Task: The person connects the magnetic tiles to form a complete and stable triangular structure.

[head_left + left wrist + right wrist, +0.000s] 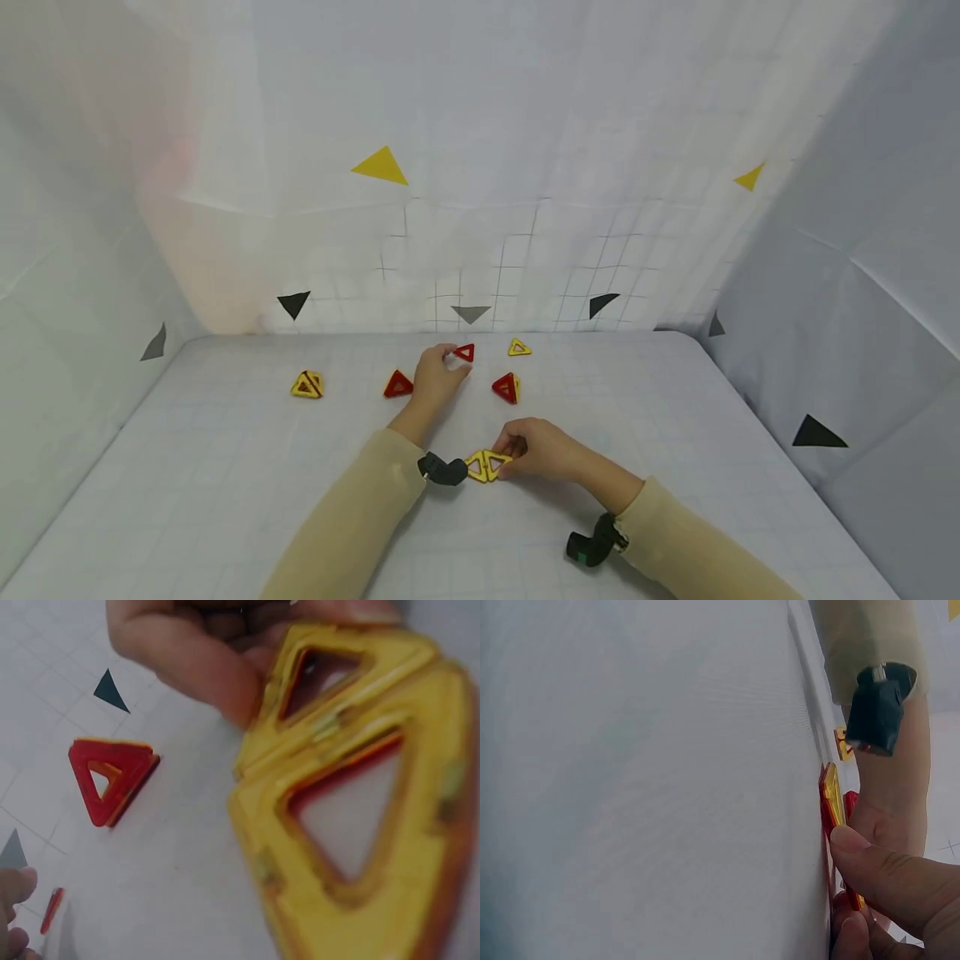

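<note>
Two yellow triangular magnetic tiles [486,466], joined edge to edge, are pinched at their right end between the thumb and fingers of my right hand [542,450]. In the right wrist view, red shows along the underside of these yellow tiles [831,796]. My left hand [437,381] reaches farther up the table, thumb and fingers spread beside a small red triangular tile [472,353]. In the left wrist view, a narrow gap shows between the left fingers and the thin-looking red tile [51,910]. Its far fingertips are too small to make out fully.
A red-and-yellow triangular piece [506,387] lies right of the left hand, and a yellow triangle [519,347] lies behind it. Left of that hand are a red triangular piece [398,383] and a yellow one [307,385]. White walls surround the white table [247,483].
</note>
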`<state>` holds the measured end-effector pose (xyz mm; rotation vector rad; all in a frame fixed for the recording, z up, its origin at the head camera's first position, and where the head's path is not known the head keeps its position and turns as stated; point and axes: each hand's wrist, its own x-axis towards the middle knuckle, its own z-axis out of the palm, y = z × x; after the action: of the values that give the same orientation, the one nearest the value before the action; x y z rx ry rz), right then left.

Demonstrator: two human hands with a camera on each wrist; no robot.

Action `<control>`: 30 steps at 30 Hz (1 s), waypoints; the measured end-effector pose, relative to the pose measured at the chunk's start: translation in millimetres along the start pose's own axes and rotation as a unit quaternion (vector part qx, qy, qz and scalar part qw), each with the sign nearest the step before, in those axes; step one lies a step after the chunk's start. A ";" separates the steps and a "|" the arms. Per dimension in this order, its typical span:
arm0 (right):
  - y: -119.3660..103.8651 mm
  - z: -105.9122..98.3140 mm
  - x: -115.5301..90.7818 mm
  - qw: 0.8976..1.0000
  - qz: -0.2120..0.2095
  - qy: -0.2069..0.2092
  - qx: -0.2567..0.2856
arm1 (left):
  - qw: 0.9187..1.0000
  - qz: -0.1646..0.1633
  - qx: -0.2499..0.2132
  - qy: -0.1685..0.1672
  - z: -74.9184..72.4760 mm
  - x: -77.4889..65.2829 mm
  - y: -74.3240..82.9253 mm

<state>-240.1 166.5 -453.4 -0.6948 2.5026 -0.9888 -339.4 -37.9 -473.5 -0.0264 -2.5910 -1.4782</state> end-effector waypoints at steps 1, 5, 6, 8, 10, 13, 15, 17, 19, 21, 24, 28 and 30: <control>0.3 -0.3 -0.3 1.000 0.000 0.001 -0.001 | 1.000 0.000 0.008 0.004 1.8 2.7 -0.8; 0.3 -0.4 -0.9 1.000 -0.001 0.003 -0.005 | 0.998 -0.003 0.054 0.013 7.0 13.4 -4.5; 0.1 -0.1 -0.8 1.000 -0.001 0.003 -0.006 | 0.997 -0.002 0.069 0.016 7.5 15.6 -5.3; -0.7 0.5 -0.8 1.000 -0.003 0.002 -0.005 | 0.996 -0.003 0.091 0.019 7.6 19.8 -5.7; -1.5 0.8 -1.1 1.000 -0.005 0.003 -0.005 | 0.994 -0.004 0.111 0.018 7.2 23.0 -5.1; -1.5 1.2 -2.1 1.000 -0.003 0.004 -0.005 | 0.991 -0.014 0.136 0.003 6.7 25.6 -2.9; -0.7 1.4 -2.8 1.000 -0.007 0.004 -0.007 | 0.989 -0.025 0.146 -0.010 7.4 26.1 -1.0; -0.4 2.4 -2.7 1.000 -0.009 0.001 -0.007 | 0.987 -0.040 0.156 -0.020 6.9 25.1 -0.2; 0.2 3.1 -2.4 1.000 -0.013 0.000 -0.006 | 0.985 -0.049 0.161 -0.023 7.5 24.7 0.4; 0.4 3.3 -2.6 1.000 -0.016 0.001 -0.007 | 0.984 -0.050 0.168 -0.022 8.3 24.7 0.8; 1.5 2.7 -3.0 1.000 -0.012 0.004 -0.011 | 0.982 -0.044 0.182 -0.023 10.2 26.4 1.0; 2.7 2.0 -3.2 1.000 -0.010 0.006 -0.015 | 0.980 -0.044 0.190 -0.028 11.3 28.5 1.1; 3.0 1.9 -3.0 1.000 -0.012 0.007 -0.016 | 0.980 -0.049 0.189 -0.030 11.1 28.5 1.8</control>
<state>-237.6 169.1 -456.4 -0.7321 2.5325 -0.9669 -368.7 -29.2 -473.4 0.1048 -2.9148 -1.0011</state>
